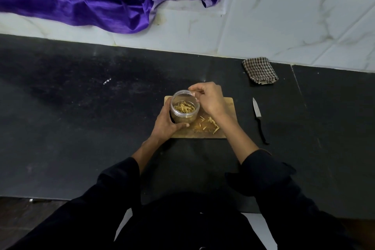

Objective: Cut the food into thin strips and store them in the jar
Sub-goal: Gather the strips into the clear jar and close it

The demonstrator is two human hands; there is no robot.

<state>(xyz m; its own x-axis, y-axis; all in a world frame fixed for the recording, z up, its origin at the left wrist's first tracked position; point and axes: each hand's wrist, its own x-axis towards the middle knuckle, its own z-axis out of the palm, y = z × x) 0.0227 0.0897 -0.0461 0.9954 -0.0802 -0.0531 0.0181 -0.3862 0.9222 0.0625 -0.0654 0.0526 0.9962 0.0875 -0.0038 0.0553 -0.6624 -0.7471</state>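
Clearly, from the head view, the storing step is judged to be in hand: cutting appears done, since the knife (257, 111) is laid aside on the dark tabletop (81, 117), well apart from the hands and to the right of the cutting board (227, 105). A clear jar (183, 108) is stood open on the left part of the board, and a share of the thin strips is seen inside it. A smaller scatter of loose strips (211, 125) is left on the board just beside the jar, partly under the right forearm.

The left hand (165, 126) is wrapped round the near side of the jar, thumb and fingers curled against its wall, so that it is steadied. The right hand (209, 97) is held over the jar's far rim with its fingertips drawn together; whether strips are pinched between them cannot be told.

For the next move, the remaining strips would need to be gathered in small pinches and dropped through the mouth while the jar is kept steady. No lid is seen. A folded checked cloth (259, 71) lies near the wall.
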